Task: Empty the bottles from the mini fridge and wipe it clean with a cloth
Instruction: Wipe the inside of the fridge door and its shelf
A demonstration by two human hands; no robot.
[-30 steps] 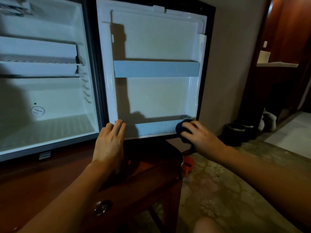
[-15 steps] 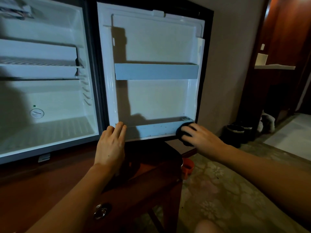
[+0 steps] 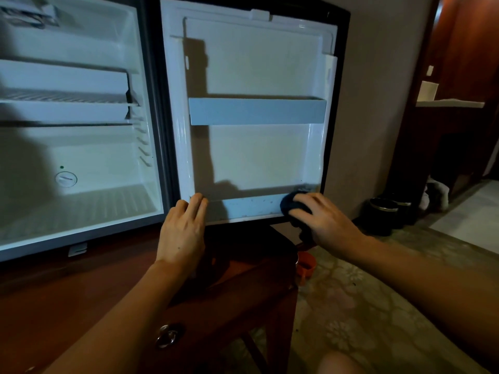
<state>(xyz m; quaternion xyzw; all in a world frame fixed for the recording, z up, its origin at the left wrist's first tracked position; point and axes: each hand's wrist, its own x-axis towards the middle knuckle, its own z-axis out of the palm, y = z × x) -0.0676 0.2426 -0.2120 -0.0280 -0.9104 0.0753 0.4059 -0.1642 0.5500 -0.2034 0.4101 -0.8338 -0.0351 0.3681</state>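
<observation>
lower door shelf (image 3: 251, 207): open between hands | upper door shelf (image 3: 256, 111): juts above

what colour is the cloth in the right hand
Dark blue, nearly navy; the cloth shows in the head view.

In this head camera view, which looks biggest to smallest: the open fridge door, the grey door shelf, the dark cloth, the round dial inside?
1. fridge door
2. grey door shelf
3. dark cloth, partly hidden under the right hand
4. round dial, though it sits farther back

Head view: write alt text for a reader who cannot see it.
A person's right hand presses a dark cloth against the lower shelf of an open mini fridge door, while the left hand rests on that shelf's other end. No bottles are visible inside.
</observation>
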